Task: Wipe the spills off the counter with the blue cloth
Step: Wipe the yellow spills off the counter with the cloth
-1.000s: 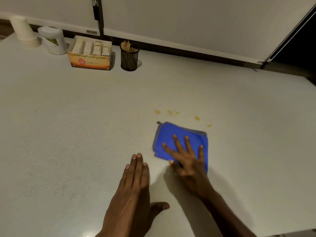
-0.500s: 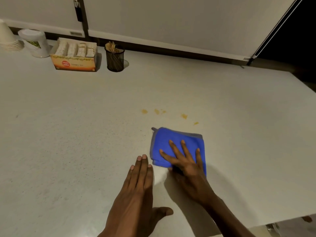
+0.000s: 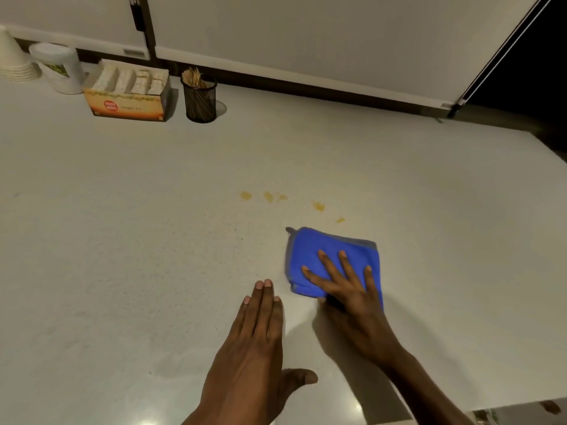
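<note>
A folded blue cloth [image 3: 316, 248] lies on the pale speckled counter [image 3: 122, 240], right of centre. My right hand [image 3: 352, 291] rests flat on the cloth's near half with fingers spread, pressing it down; its thumb is hidden. My left hand [image 3: 254, 348] lies palm down on the bare counter just left of the cloth, fingers together, holding nothing. Several small orange-yellow spills [image 3: 268, 196] dot the counter in a row just beyond the cloth, the nearest drop [image 3: 340, 220] a short way from its far edge.
At the back left stand a black mesh cup of sticks [image 3: 199, 99], an orange box of sachets [image 3: 129, 96], a white tub [image 3: 59, 69] and stacked paper cups [image 3: 13, 62]. White cabinet doors [image 3: 306, 41] rise behind. The counter's right edge [image 3: 546, 148] borders darkness.
The cloth under my right hand has slid slightly toward me, away from the spills. My left hand stays flat on the counter. The view has shifted a little.
</note>
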### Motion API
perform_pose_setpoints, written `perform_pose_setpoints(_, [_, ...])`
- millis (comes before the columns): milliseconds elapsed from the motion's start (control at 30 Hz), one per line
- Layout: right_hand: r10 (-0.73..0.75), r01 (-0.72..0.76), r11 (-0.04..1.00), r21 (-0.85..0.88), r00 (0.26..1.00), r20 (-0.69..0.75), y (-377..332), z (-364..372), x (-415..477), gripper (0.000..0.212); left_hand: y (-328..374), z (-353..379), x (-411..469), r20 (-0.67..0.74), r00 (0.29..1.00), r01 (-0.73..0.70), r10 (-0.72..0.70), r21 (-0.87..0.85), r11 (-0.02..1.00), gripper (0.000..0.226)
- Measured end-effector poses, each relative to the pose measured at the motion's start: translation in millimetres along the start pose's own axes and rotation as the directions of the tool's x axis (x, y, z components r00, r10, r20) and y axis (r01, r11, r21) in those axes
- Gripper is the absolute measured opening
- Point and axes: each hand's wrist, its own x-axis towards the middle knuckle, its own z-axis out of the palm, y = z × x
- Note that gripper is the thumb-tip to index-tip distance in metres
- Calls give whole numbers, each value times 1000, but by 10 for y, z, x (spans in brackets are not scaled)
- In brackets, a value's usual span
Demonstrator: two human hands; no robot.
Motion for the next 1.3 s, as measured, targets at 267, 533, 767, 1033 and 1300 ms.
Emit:
perform_pose_setpoints(267, [236,-236,972,4,972,-6,319,-176,733,52,170,88,18,-67,998,3,9,183,983,131])
perform_pose_setpoints(533, [23,-28,997,74,997,68,768,-337,419,52,430,224,179,-105,994,-2,17,135,991,132])
perform_pose_setpoints(767, [34,-33,999,-22,997,62,572,-216,829,52,562,312,218,-93,995,35,-26,94,995,132])
perform_pose_setpoints(1033, [114,-115,993,30,993,29,1000,-442,1152,49,627,317,215,-152,987,73,-43,201,977,123])
perform_pose_setpoints(1300, [-197,191,980,60,973,116,759,-159,1042,52,626,235,259,-174,977,148,-121,155,977,124])
